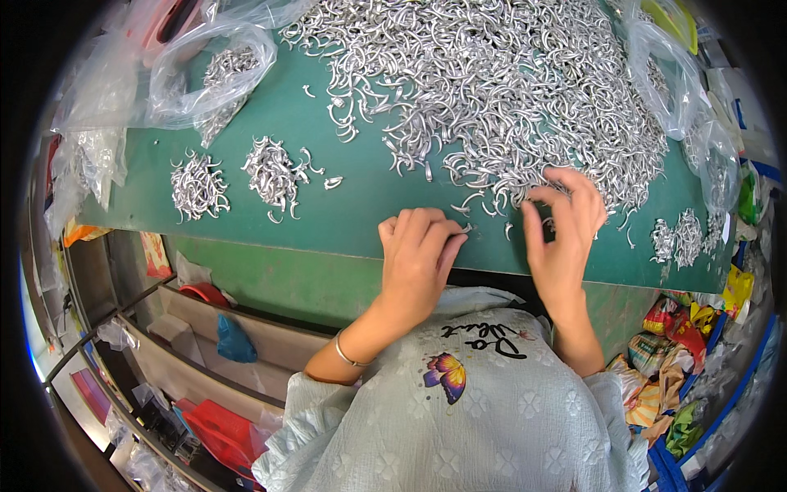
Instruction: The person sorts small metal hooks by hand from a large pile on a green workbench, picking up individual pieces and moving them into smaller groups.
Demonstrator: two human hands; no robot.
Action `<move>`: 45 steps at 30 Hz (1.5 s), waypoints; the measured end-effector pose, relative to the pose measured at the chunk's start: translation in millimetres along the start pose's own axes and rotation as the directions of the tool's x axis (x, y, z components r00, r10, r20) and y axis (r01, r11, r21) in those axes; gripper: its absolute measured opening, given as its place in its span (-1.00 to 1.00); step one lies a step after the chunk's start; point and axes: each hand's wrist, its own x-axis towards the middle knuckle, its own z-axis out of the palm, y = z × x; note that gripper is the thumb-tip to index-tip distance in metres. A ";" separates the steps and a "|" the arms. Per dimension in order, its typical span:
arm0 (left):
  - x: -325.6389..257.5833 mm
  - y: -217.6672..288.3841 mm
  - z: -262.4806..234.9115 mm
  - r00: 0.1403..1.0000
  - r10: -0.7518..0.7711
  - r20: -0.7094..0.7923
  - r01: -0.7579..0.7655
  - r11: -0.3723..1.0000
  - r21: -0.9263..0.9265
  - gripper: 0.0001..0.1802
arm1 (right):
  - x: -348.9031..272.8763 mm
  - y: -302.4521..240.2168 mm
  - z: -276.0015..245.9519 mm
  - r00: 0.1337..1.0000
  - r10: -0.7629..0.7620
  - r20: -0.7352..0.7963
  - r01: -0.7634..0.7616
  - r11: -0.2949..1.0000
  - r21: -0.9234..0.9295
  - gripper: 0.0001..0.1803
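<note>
A large heap of small curved silver metal pieces (492, 74) covers the far middle and right of the green table. My left hand (418, 250) is closed near the table's front edge, thumb and forefinger pinched at a small curved silver piece (466, 229). At the heap's near edge, my right hand (566, 221) hovers with thumb and fingers apart, slightly blurred. I see nothing held in it. A few loose pieces lie between the two hands.
Two small piles of pieces, one (197, 187) beside another (275, 176), lie on the left. Further small piles (684, 238) lie at the right. Clear plastic bags (213, 74) with pieces stand at the back left and right. Shelving (221, 344) stands below left; packets (680, 328) lie right.
</note>
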 end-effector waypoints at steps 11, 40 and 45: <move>0.8 -0.7 -10.6 0.991 0.032 0.133 -0.039 0.998 0.047 -0.72 | -13.8 -15.0 6.0 0.941 -0.197 0.275 0.154 0.973 0.170 -0.80; -1.6 15.5 3.7 0.974 0.135 0.179 -0.095 0.972 -0.216 -0.60 | -25.8 8.6 2.9 0.993 -0.060 0.100 0.031 0.961 0.274 -0.75; 1.3 9.0 8.6 0.948 0.234 0.216 -0.185 0.957 -0.224 -0.59 | -13.7 1.0 5.9 0.982 -0.120 0.148 0.099 0.985 0.140 -0.79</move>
